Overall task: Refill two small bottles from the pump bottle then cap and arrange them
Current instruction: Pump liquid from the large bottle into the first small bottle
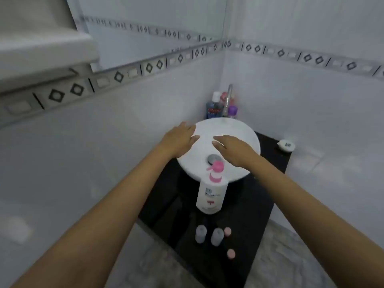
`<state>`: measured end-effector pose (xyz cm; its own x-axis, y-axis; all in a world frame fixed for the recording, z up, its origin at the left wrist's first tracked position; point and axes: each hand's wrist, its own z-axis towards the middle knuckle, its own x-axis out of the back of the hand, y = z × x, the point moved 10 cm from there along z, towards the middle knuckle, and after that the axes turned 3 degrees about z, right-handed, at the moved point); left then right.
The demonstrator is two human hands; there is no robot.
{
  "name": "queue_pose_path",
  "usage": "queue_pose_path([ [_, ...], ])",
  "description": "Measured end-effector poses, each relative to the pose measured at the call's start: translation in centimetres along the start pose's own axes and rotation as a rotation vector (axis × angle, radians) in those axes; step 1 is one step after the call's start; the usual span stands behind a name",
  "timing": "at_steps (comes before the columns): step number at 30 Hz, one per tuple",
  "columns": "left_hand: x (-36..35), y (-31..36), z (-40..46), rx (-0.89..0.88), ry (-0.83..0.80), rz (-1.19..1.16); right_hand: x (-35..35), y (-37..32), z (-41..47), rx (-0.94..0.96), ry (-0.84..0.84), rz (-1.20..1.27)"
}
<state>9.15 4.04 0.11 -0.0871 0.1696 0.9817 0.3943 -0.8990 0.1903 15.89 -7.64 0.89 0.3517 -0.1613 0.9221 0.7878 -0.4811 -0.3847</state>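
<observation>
A white pump bottle [211, 194] with a pink pump head stands on the black counter [249, 204] in front of the white basin [239, 129]. Nearer to me stand two small grey bottles, one on the left [200, 233] and one on the right [217, 236], both uncapped. Two pink caps lie to their right, one [228, 231] close to the right bottle and one [230, 254] nearer the counter's front. My left hand [179, 140] and my right hand [234, 150] hover flat over the basin, palms down, fingers spread, holding nothing.
A metal tap [228, 98] rises behind the basin, with several coloured bottles [212, 109] in the corner. A small white dish [286, 145] sits on the counter's right edge. Tiled walls close in at left and right. A drain [213, 158] shows in the basin.
</observation>
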Motion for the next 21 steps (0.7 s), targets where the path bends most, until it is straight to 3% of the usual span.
queue_pose_path([
  [8,-5.0,-1.1,-9.1,0.107,0.312,-0.374,-4.3,2.0,-1.0,-0.097,0.152,0.584],
  [13,-13.4,-1.0,-14.2,0.281,0.094,-0.609,-5.4,2.5,-1.3,-0.136,0.191,0.785],
  [17,-19.2,0.7,-16.2,0.270,-0.136,-0.684,-5.8,2.7,-1.1,-0.145,0.182,0.821],
  [21,-22.0,1.7,-16.7,0.299,-0.185,-0.697,-5.8,2.6,-1.0,-0.143,0.184,0.846],
])
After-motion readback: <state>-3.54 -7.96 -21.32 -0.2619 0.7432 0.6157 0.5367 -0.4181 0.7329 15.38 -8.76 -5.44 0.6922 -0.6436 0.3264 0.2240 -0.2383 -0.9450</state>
